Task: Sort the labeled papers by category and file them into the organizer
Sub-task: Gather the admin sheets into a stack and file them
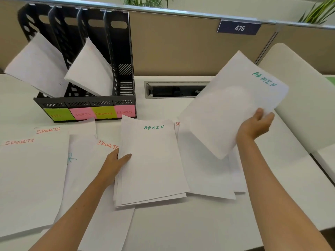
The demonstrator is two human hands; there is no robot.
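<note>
A: Identify the environment type.

B: Office workstation, cubicle format. Evidence: a fabric partition panel (181,48) with a metal top rail spans the upper frame, carrying a blue number plate (239,28) reading 475 at upper right.

A: Supporting indicators?

B: A white desk (199,223) with a recessed cable port (174,89) at centre. A black four-slot file organizer (87,69) at upper left, its base tagged HR, SPORTS, FINANCE, ADMIN on sticky notes. Loose labeled papers (152,160) cover the lower frame. Plant foliage (320,11) shows above the partition.
</note>
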